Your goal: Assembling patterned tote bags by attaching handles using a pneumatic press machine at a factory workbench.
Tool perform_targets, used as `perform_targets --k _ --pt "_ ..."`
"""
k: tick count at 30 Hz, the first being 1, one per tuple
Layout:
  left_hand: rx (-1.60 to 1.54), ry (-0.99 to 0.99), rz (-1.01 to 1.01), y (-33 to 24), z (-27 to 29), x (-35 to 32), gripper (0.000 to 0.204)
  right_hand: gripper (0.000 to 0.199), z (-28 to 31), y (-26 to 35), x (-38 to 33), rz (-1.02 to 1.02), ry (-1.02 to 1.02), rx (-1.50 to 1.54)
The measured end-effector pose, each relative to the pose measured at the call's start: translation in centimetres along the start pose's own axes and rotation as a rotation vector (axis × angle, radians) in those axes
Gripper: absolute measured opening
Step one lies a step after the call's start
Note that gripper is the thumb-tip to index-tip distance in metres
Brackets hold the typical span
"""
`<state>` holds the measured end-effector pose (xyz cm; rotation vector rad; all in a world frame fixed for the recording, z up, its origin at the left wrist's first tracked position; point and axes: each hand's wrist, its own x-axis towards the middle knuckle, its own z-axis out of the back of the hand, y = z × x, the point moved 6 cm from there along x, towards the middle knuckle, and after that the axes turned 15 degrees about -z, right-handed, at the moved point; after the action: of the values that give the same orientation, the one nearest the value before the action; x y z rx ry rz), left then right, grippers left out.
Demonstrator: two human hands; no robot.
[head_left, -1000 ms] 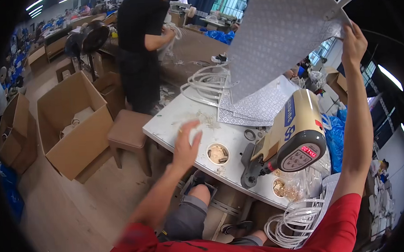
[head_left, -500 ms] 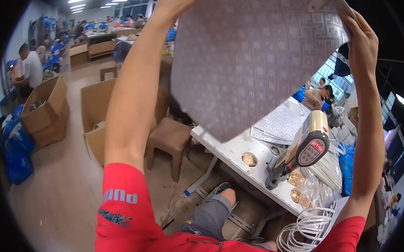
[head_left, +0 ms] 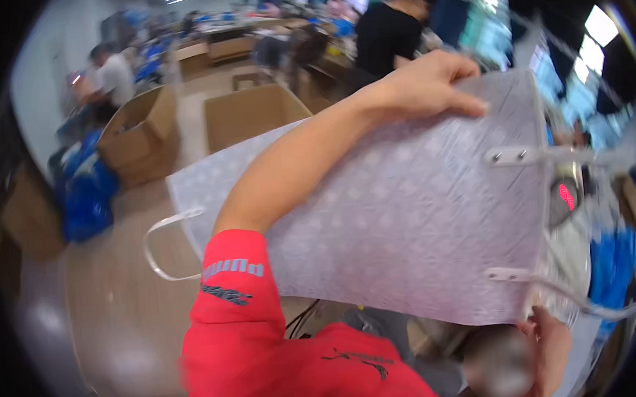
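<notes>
A large pale lilac-grey bag panel (head_left: 397, 201) with a woven pattern spans the middle of the view, held up in front of me. Two white straps are riveted near its right edge, one the upper strap (head_left: 513, 156), the other the lower strap (head_left: 509, 274). A third white strap (head_left: 151, 247) loops off its left end. My left hand (head_left: 434, 84) grips the panel's top edge, thumb on the near face. At the lower right corner, my right hand (head_left: 551, 351) has its fingers bent against the panel edge, partly blurred. A blurred round grey object (head_left: 500, 361) lies beside that hand.
Beyond the panel's right edge is a device with a red lit display (head_left: 566, 197), next to blue plastic (head_left: 613, 262). Cardboard boxes (head_left: 142, 136) and a blue bag (head_left: 87, 189) stand on the left. A person in black (head_left: 389, 36) stands behind the panel; another sits far left.
The panel has come down and turned, now lying across the view with its straps showing. My right hand dropped from the upper right to the lower right. The view has swung rightward.
</notes>
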<state>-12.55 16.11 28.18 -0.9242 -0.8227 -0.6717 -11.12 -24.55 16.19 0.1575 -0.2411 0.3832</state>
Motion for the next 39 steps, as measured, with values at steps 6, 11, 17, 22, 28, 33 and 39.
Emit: perform_targets --k 6,11,17,22,28,33,39 --pt "-0.096 0.465 0.149 5.4 -15.8 -7.1 0.033 0.030 0.7 2.5 -7.8 0.065 -0.139 0.526" --pt "-0.264 0.622 0.252 7.0 -24.8 -8.7 0.029 0.041 -13.0 -3.1 -0.4 -0.285 0.170 0.846" --pt "-0.225 0.642 0.471 12.0 -28.3 -10.9 0.028 0.039 -21.2 -2.7 2.3 -0.517 0.457 1.725" --pt "-0.106 0.713 0.555 17.4 -29.3 -14.0 0.038 0.027 -24.9 -3.3 4.5 -0.697 0.466 1.565" --pt "-0.018 0.663 0.768 24.8 -30.6 -11.3 0.035 0.017 -28.4 -6.6 10.5 -0.840 0.643 1.437" --pt "-0.076 0.581 0.816 30.1 -31.2 -8.1 0.037 0.026 -28.2 -7.9 17.9 -0.846 0.599 1.232" --pt "-0.236 0.500 0.846 34.2 -33.3 -8.6 0.026 0.026 -28.2 -9.4 21.7 -0.798 0.433 1.115"
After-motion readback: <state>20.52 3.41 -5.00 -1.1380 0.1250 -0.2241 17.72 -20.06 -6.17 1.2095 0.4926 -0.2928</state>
